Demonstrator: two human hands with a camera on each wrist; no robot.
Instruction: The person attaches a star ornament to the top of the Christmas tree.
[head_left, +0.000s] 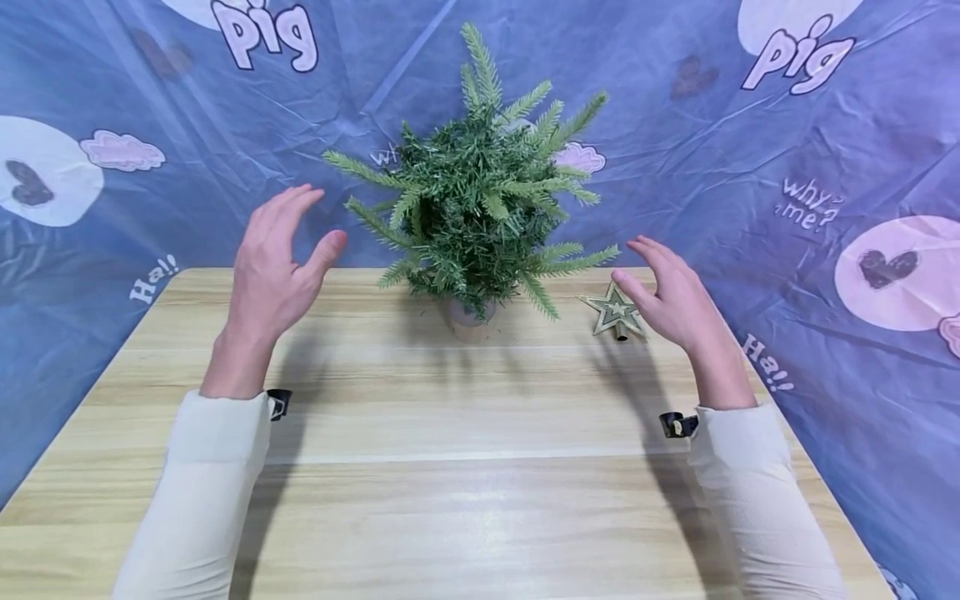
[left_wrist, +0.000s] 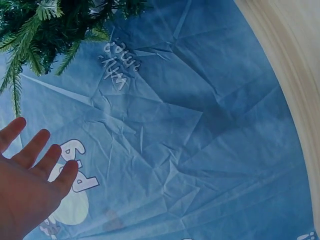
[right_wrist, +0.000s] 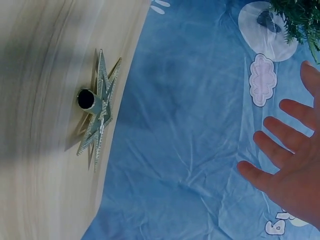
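– Is anything gripped?
– Nothing; the left hand [head_left: 275, 258] and right hand [head_left: 671, 292] are held spread. A tree [head_left: 480, 192] is stood on the desk [head_left: 480, 517] between them, a star [head_left: 618, 310] laid alongside.
– The tree's handling?
– Light and springy, probably; best grasped by its base [head_left: 471, 330].
– Writing?
– “pig” [head_left: 266, 35], “why me?” [head_left: 810, 202] and “Ha!!” [head_left: 155, 279] are printed on the backdrop [head_left: 720, 167].

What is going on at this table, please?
A person holds the left hand and right hand raised on either side of a small artificial tree; both hands are empty. The tree stands upright toward the far side of the table. A glittery star ornament rests on the tabletop, right of the tree.
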